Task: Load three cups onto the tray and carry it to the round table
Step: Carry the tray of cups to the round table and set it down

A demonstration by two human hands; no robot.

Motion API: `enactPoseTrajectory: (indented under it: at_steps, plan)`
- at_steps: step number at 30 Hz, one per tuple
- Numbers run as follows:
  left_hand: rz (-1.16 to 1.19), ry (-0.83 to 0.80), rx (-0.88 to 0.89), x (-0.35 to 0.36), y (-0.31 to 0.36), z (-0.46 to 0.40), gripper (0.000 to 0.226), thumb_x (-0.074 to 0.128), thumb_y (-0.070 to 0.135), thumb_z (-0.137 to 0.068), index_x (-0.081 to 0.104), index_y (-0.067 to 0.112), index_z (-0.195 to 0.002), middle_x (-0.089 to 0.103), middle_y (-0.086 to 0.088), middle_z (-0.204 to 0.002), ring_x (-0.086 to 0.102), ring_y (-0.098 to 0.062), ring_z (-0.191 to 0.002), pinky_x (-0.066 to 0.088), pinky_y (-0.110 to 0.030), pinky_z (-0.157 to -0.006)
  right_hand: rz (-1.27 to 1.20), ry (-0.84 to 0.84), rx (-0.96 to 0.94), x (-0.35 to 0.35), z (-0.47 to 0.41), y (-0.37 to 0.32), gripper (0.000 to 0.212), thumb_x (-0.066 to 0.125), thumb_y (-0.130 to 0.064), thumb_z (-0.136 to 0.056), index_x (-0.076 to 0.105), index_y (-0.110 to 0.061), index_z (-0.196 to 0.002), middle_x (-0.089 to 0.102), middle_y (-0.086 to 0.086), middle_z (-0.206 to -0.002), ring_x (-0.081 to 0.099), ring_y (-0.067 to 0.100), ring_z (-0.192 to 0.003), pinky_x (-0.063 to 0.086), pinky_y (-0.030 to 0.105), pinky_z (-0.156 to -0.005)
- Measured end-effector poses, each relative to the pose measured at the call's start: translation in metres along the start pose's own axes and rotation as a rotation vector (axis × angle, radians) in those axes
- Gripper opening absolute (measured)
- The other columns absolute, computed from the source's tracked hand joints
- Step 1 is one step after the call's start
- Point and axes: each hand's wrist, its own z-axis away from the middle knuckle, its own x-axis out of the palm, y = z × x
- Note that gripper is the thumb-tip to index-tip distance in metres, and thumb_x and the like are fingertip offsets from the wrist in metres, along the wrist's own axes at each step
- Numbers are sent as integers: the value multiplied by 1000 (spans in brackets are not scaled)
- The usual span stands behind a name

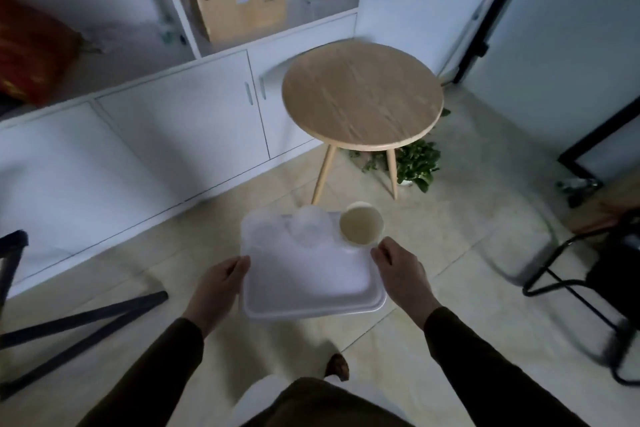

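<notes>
A: What sits at the far left of the frame?

B: A red cushion (33,48) in the upper left, with white cabinets (145,135) running below it, and dark metal legs (83,319) crossing the floor in the lower left.

A: And the hands?

B: The left hand (220,282) is curled around the left edge of the white tray (311,288), thumb on the rim. The tray is held in the air above the tiled floor (450,246), in the lower middle of the frame.

A: What is on it?

B: At its far end there is a clear cup (308,227), though blur makes it hard to say whether that is one cup or two. Just right of it, in the far right corner, stands a cream cup (361,225), upright.

A: The other hand?

B: The right hand (398,269) is closed on the tray's right edge, just beside the cream cup.

A: Where is the table?

B: Above the tray, in the centre: a round wooden tabletop (362,95), well apart from the tray. A cardboard box (242,7) sits on a shelf in the upper middle, a leafy plant (417,163) is under the table's right side, and a black chair (595,274) is at the right edge.
</notes>
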Motion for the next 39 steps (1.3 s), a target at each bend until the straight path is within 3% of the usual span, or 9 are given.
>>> enactPoseTrajectory:
  at_steps: [4,6,11,16,20,25,30,35,39]
  plan:
    - [-27,-65,69,41,34,-42,49,53,37,-104,68,-4,-80,61,-10,-61,52,-13,-58,42,-32,-61,-31,44,76,-34,-30,27,29,49,-31,-101,44,-16,-77,56,2,-67,43,22,-64,35,27,-57]
    - [-90,-88,92,56,47,-63,49,53,33,-105,58,1,-69,51,6,-54,42,-6,-51,35,-30,-56,-36,63,104,-46,-44,34,27,49,-31,-101,46,-13,-81,56,3,-69,42,22,-65,36,28,-58]
    - [-151,-161,169,90,90,-118,47,51,17,-107,45,17,-61,46,12,-47,38,-6,-47,27,-25,-50,-65,124,178,-67,-86,46,25,50,-30,-101,49,-12,-83,56,3,-70,44,24,-66,37,30,-59]
    - [-195,-213,269,118,128,-174,48,50,35,-100,43,6,-62,43,8,-48,35,-8,-47,25,-27,-50,-106,195,229,-94,-124,53,28,48,-33,-100,45,-14,-80,53,1,-67,45,22,-66,37,32,-59]
    - [-229,-263,296,147,158,-209,47,52,25,-107,41,16,-62,37,7,-48,32,-8,-47,25,-32,-54,-145,227,256,-120,-150,63,27,48,-33,-100,47,-13,-82,58,7,-73,46,22,-66,36,34,-58]
    - [-187,-290,290,189,189,-242,43,48,41,-99,45,20,-61,44,7,-50,35,-7,-49,29,-32,-57,-162,244,247,-157,-194,82,27,48,-31,-101,48,-11,-82,58,9,-73,45,21,-66,35,35,-58]
    - [-190,-276,263,234,222,-274,47,47,32,-105,51,31,-58,48,9,-50,39,-5,-49,32,-32,-59,-157,197,223,-201,-252,107,27,49,-31,-100,46,-14,-80,51,0,-68,43,19,-66,36,35,-60]
    - [-117,-196,183,261,255,-298,54,51,32,-105,45,23,-52,45,9,-45,39,-5,-46,30,-32,-59,-104,129,176,-238,-319,113,27,47,-32,-100,45,-18,-77,56,1,-70,48,22,-70,38,37,-67]
    - [-34,-160,98,268,270,-326,54,53,35,-106,58,22,-54,55,9,-48,46,-2,-48,40,-24,-57,-73,65,133,-252,-378,105,28,48,-31,-100,44,-18,-76,58,5,-73,47,22,-70,37,36,-64]
